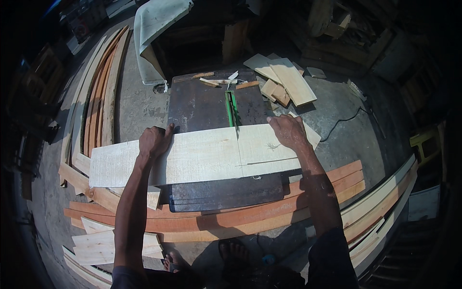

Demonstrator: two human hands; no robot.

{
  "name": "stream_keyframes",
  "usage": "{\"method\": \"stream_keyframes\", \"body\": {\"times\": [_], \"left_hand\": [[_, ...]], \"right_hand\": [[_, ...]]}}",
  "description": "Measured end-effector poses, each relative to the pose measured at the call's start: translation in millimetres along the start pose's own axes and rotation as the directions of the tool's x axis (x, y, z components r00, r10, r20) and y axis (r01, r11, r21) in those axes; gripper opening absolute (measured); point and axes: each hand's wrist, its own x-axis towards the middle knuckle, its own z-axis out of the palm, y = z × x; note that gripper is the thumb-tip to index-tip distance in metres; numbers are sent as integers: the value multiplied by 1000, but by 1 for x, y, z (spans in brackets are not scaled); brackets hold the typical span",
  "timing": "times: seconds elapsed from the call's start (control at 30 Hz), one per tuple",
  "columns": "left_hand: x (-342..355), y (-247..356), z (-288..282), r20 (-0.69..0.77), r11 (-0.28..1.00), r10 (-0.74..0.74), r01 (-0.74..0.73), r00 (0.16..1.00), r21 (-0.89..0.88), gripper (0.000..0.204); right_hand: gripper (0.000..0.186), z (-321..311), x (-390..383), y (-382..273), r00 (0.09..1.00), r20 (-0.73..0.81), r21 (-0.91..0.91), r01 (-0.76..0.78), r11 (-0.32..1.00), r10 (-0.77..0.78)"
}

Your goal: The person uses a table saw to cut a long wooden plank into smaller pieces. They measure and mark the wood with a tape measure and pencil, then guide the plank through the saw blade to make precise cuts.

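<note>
A wide pale wooden board point(202, 154) lies crosswise on a dark metal saw table point(197, 106). My left hand point(155, 140) grips its far edge left of the middle, fingers curled over and thumb pointing right. Near the board's right end, my right hand point(289, 131) is closed over the same far edge. Between my hands, a thin saw blade point(236, 131) meets the far edge, in line with a green slot piece point(231, 107) in the table. From there a thin line runs across the board, and a second dark line runs lengthwise at its right part.
Wood offcuts point(226, 82) lie at the table's far edge. Pale boards point(293, 82) are piled at the far right. Long planks point(98, 96) stretch along the left, and reddish planks point(192, 222) lie before my feet. A dark cord point(344, 124) crosses the floor at right.
</note>
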Motion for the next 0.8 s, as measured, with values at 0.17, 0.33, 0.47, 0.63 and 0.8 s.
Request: {"method": "stream_keyframes", "body": {"times": [0.17,0.33,0.47,0.63,0.8], "left_hand": [[0,5,-3,-29,1000,-4,4,1000,-2,71],[8,3,-2,-22,1000,2,-1,1000,6,71],[13,1,1,-30,1000,16,-16,999,-9,72],[14,2,2,-69,1000,10,-10,998,1,72],[20,3,-1,-16,1000,19,-19,1000,-4,72]], "right_hand": [[51,1,3,0,1000,-27,-6,10,1000,-10],[52,0,8,0,1000,8,-8,-19,1000,19],[53,1,11,0,1000,-10,-15,-22,1000,22],[53,0,16,1,999,22,-15,-32,999,32],[52,2,19,2,1000,-19,0,-13,1000,13]]}}
